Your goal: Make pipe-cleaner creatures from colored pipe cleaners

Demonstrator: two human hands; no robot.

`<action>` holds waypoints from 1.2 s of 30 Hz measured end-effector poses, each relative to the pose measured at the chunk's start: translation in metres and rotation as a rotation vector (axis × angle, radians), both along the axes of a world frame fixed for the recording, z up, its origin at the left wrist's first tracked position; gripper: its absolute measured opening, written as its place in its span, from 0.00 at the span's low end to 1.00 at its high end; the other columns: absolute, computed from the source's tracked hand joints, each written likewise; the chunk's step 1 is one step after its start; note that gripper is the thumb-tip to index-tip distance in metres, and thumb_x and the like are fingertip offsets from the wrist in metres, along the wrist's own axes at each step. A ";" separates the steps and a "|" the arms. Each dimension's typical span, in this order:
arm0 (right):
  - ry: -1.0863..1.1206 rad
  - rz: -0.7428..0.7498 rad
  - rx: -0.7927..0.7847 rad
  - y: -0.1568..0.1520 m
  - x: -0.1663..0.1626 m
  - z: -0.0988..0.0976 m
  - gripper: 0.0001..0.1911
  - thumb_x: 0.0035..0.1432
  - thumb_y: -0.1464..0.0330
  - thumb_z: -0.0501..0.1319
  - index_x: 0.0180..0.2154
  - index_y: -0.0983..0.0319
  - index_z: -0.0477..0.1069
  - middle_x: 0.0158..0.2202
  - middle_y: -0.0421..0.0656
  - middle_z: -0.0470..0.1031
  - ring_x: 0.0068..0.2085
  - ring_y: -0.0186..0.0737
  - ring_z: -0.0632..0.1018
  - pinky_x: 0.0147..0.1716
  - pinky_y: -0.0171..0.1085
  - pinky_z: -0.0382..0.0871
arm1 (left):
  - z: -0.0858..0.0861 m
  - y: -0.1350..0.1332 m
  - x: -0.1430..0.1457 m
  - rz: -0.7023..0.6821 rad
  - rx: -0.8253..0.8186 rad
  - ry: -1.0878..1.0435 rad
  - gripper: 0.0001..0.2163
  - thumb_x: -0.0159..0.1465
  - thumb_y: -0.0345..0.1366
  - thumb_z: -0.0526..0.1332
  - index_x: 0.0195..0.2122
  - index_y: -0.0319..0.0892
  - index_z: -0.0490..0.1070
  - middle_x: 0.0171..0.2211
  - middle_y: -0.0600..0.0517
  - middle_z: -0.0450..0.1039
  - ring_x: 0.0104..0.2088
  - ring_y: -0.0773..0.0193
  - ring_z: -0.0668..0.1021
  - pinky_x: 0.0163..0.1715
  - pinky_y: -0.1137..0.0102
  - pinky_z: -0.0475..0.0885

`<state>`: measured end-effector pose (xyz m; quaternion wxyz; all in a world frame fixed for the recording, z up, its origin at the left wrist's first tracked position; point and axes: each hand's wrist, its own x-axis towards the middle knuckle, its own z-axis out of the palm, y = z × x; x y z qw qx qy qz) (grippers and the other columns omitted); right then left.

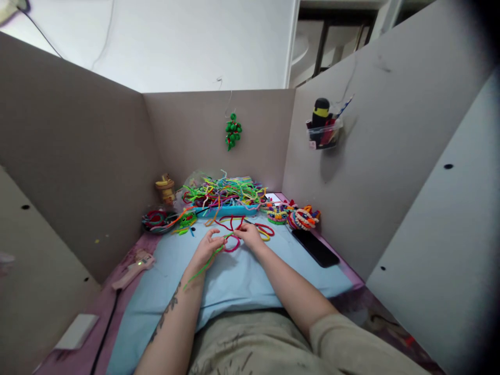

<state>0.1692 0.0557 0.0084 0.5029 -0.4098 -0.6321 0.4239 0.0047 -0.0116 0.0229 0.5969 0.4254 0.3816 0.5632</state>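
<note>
My left hand (208, 249) pinches a green pipe cleaner (203, 265) that trails back along my wrist. My right hand (250, 237) has its fingers closed on a pink-red pipe cleaner loop (233, 244) beside the green one's tip. Both hands rest over a light blue cloth (242, 281). Several red and yellow pipe cleaners (262, 229) lie just beyond my fingers. A heap of mixed-colour pipe cleaners (224, 191) fills a blue tray (228, 211) at the back.
Cardboard walls enclose the desk. A pink glue gun (133, 268) lies left, a black phone (315, 248) right. Finished pipe-cleaner pieces (299, 216) sit back right, a bowl (156, 220) back left. A green ornament (233, 131) hangs on the back wall; a cup of tools (323, 130) hangs right.
</note>
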 end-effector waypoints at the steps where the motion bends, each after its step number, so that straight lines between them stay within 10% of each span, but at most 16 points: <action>1: -0.058 0.036 0.016 -0.001 0.000 0.000 0.09 0.39 0.66 0.63 0.16 0.63 0.68 0.16 0.36 0.65 0.21 0.31 0.64 0.22 0.31 0.55 | 0.002 -0.001 -0.001 0.001 0.001 -0.051 0.24 0.45 0.35 0.69 0.40 0.43 0.59 0.23 0.56 0.73 0.20 0.72 0.73 0.22 0.78 0.65; 7: -0.223 0.145 -0.044 -0.013 -0.004 0.005 0.10 0.40 0.65 0.64 0.17 0.64 0.69 0.14 0.36 0.65 0.18 0.29 0.63 0.20 0.31 0.52 | 0.010 -0.007 -0.002 0.013 0.001 -0.206 0.19 0.44 0.32 0.69 0.31 0.42 0.59 0.24 0.57 0.72 0.20 0.76 0.73 0.21 0.82 0.66; 13: 0.081 0.095 -0.225 -0.009 -0.004 0.004 0.13 0.39 0.62 0.64 0.15 0.63 0.65 0.11 0.35 0.61 0.15 0.28 0.60 0.16 0.31 0.51 | 0.008 -0.004 0.004 0.008 -0.003 -0.108 0.19 0.47 0.39 0.68 0.34 0.42 0.60 0.27 0.53 0.73 0.24 0.69 0.75 0.22 0.77 0.67; 21: 0.336 0.071 -0.441 -0.004 -0.005 0.001 0.10 0.37 0.65 0.63 0.18 0.64 0.64 0.12 0.36 0.63 0.14 0.29 0.64 0.12 0.29 0.52 | -0.008 0.005 0.005 0.559 0.316 0.490 0.07 0.52 0.40 0.64 0.27 0.43 0.69 0.26 0.53 0.70 0.30 0.64 0.71 0.29 0.74 0.64; 27: 0.224 0.205 -0.324 -0.011 -0.013 -0.003 0.12 0.41 0.63 0.62 0.20 0.64 0.64 0.13 0.36 0.65 0.14 0.28 0.65 0.12 0.28 0.54 | -0.014 0.006 0.007 0.506 0.513 0.925 0.05 0.52 0.37 0.64 0.30 0.45 0.73 0.34 0.48 0.71 0.41 0.56 0.70 0.46 0.65 0.61; 36: 0.242 0.264 -0.333 -0.016 -0.017 -0.003 0.13 0.43 0.60 0.63 0.25 0.62 0.63 0.13 0.34 0.65 0.15 0.29 0.65 0.13 0.28 0.53 | -0.015 0.003 0.008 0.531 0.670 1.256 0.08 0.60 0.38 0.56 0.33 0.44 0.73 0.32 0.49 0.73 0.36 0.60 0.72 0.40 0.65 0.63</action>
